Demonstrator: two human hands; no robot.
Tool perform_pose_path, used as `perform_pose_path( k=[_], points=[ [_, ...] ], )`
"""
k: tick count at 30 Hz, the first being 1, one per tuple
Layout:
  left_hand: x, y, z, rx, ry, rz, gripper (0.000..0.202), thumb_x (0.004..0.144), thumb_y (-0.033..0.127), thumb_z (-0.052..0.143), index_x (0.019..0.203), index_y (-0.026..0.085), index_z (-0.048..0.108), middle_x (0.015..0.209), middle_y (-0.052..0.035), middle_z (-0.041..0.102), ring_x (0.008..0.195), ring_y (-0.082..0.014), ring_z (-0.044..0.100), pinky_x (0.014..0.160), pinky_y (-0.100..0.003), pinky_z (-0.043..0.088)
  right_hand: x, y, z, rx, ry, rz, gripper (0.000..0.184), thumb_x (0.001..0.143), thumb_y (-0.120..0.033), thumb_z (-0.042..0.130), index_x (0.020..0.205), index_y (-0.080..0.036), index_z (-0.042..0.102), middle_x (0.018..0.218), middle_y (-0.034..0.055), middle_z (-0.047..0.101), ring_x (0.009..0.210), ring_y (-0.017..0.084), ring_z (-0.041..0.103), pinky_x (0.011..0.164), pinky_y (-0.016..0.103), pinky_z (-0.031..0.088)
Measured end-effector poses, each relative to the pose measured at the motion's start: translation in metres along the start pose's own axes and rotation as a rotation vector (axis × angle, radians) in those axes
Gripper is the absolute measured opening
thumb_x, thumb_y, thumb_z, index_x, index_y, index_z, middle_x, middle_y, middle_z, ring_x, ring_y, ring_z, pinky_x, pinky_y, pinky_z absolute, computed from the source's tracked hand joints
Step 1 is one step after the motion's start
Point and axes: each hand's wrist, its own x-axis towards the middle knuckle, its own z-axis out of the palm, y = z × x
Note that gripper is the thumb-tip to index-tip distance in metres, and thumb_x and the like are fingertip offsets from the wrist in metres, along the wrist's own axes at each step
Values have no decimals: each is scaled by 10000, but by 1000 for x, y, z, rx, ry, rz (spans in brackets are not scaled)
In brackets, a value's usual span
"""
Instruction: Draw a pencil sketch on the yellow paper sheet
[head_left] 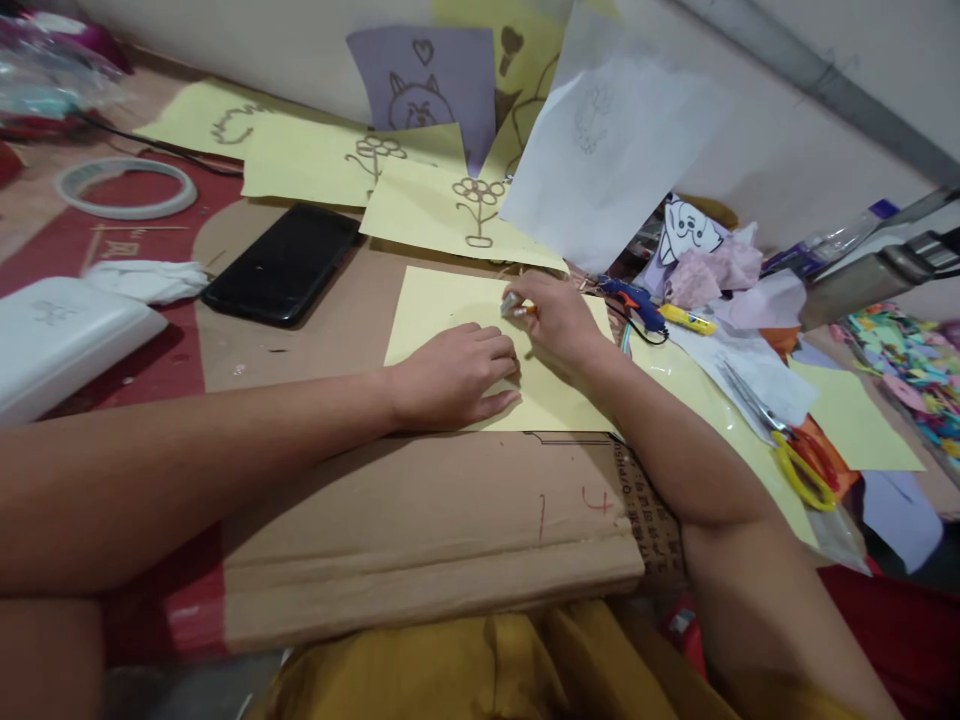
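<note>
A blank yellow sheet (pixel 450 305) lies on a flat piece of cardboard (pixel 420 520) in front of me. My left hand (pixel 454 375) rests on the sheet's middle with its fingers curled under, pressing it down. My right hand (pixel 559 325) is closed around a small pen or marker (pixel 516 307) with a silver end and orange body, its tip at the sheet's upper right part.
A black phone (pixel 285 262) lies to the left, with a tape roll (pixel 124 187) and a white box (pixel 52 340) beyond. Yellow sheets with flower drawings (pixel 465 205) lie behind. At right are a blue glue gun (pixel 634 300), yellow-handled scissors (pixel 795 455) and paper scraps.
</note>
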Motion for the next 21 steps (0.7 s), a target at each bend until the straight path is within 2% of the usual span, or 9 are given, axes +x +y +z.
perform_pose_path(
  k=[3, 4, 6, 7, 9, 11, 14, 18, 21],
  points=[
    [0, 0, 1, 17, 5, -4, 287, 1007, 375, 589, 1042, 135, 745, 1030, -111, 740, 937, -242, 659, 835, -375, 496, 3, 9, -4, -157, 107, 169, 353, 783, -2, 486, 981, -200, 700, 1060, 104, 721, 1015, 265, 625, 903, 382, 465],
    [-1, -1, 1, 19, 6, -3, 287, 1006, 374, 591, 1040, 135, 745, 1030, -113, 738, 938, -243, 657, 831, -374, 493, 3, 11, -6, -183, 150, 194, 374, 769, 8, 477, 991, -195, 700, 1068, 113, 718, 1033, 271, 622, 916, 386, 463],
    [-1, -1, 1, 11, 6, 3, 280, 1008, 372, 588, 1042, 143, 746, 1037, -109, 735, 937, -239, 655, 828, -371, 488, 2, 11, -8, -161, 186, 153, 382, 771, 6, 481, 1012, -197, 698, 1081, 109, 715, 1053, 264, 622, 933, 376, 463],
    [-1, -1, 1, 5, 6, 4, 278, 1010, 371, 585, 1046, 147, 746, 1042, -105, 733, 935, -236, 654, 831, -371, 487, 1, 10, -8, -121, 172, 106, 365, 789, -9, 492, 1020, -204, 697, 1083, 98, 716, 1048, 251, 626, 932, 363, 465],
    [-1, -1, 1, -3, 0, -3, 279, 1014, 371, 578, 1066, 153, 744, 1054, -101, 730, 944, -234, 655, 847, -373, 488, -1, 7, -6, -32, 63, 34, 301, 828, -56, 533, 1020, -219, 697, 1055, 68, 725, 996, 226, 640, 897, 338, 477],
    [-1, -1, 0, -2, -10, -18, 286, 1016, 374, 574, 1092, 153, 738, 1068, -105, 727, 965, -236, 657, 861, -373, 491, -1, 8, -6, -65, 17, 113, 267, 853, -88, 551, 1038, -219, 693, 1053, 68, 729, 961, 229, 640, 850, 341, 479],
    [-1, 0, -2, -4, -35, -28, 275, 1013, 371, 573, 1078, 159, 735, 1080, -112, 723, 991, -239, 655, 862, -369, 493, -2, 13, -14, -289, 54, 271, 276, 824, -35, 524, 970, -189, 701, 1050, 115, 717, 977, 265, 629, 836, 369, 465],
    [0, 0, -5, -34, -48, -20, 246, 1000, 357, 589, 1038, 158, 730, 1066, -104, 722, 991, -238, 653, 866, -377, 496, -5, 6, -24, -250, 77, 224, 222, 876, -111, 568, 1027, -200, 704, 1100, 117, 720, 1011, 270, 634, 854, 370, 471],
    [0, 0, -6, -37, -42, -23, 238, 997, 353, 596, 983, 157, 730, 1027, -100, 717, 964, -231, 652, 863, -372, 496, -5, -6, -21, -170, -69, 201, 180, 868, -119, 604, 981, -212, 709, 1076, 93, 739, 972, 242, 653, 832, 340, 473]
  ],
)
